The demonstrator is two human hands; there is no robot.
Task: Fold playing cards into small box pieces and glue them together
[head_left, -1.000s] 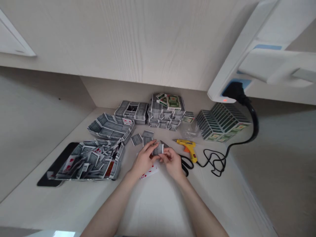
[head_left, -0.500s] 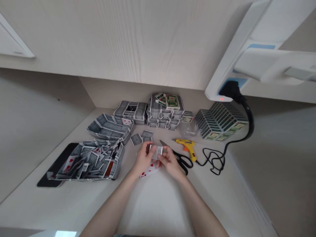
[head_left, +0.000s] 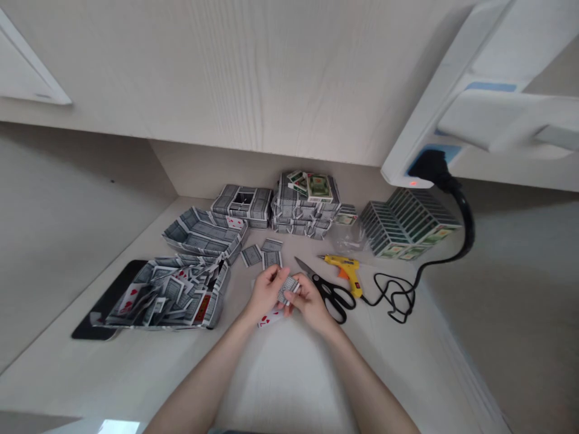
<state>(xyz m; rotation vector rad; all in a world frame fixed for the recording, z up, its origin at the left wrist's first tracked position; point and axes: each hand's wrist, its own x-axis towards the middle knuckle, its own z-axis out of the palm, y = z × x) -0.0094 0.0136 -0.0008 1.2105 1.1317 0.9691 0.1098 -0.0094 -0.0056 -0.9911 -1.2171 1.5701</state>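
Patterned card (head_left: 288, 289) between the two hands, over the bench (head_left: 289, 367); left hand (head_left: 266, 292) pinching its upper left, right hand (head_left: 311, 304) gripping its lower right. Red-pipped card (head_left: 269, 319) partly under the hands. Black-handled scissors (head_left: 320, 283) just beside the right hand, yellow glue gun (head_left: 347, 271) beyond

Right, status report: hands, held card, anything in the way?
Left hand, right hand: both gripping patterned card. Red-heart card partly covered by hands. Scissors close beside right hand.
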